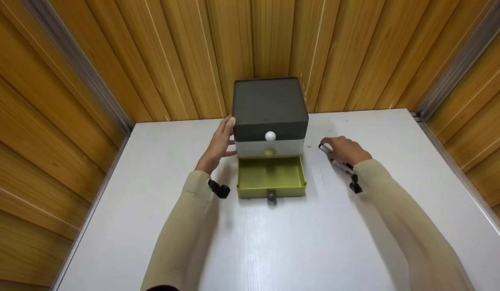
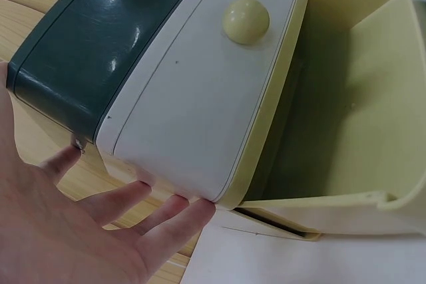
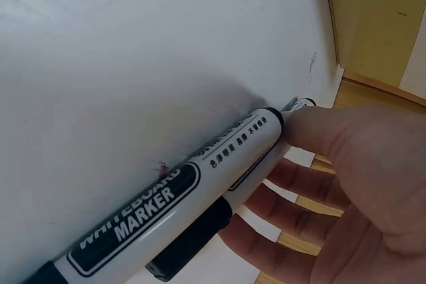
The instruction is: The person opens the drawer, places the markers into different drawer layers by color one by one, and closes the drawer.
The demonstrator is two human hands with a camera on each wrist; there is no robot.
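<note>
Here, white desk (image 1: 274, 242); green drawer (image 1: 271, 178) pulled out nearest viewer, nothing visible inside. Right hand (image 1: 347, 150) right of it, fingers curled on markers (image 3: 193, 211) lying on desk. Left hand (image 1: 218, 145), fingers straight, braces box (image 1: 270, 117) side. Risk: markers roll or slip from loose grip; box shifts if brace lifts.

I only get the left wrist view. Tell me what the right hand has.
Observer: The right hand pinches a white whiteboard marker against the white table, right of the dark-topped plastic drawer box.
Operator: Only one? Check again.
Observer: A second, darker marker sits under it, in the same grip.
Operator: Report the open drawer's whole inside.
Observer: The yellow-green bottom drawer looks empty in the head view.
</note>
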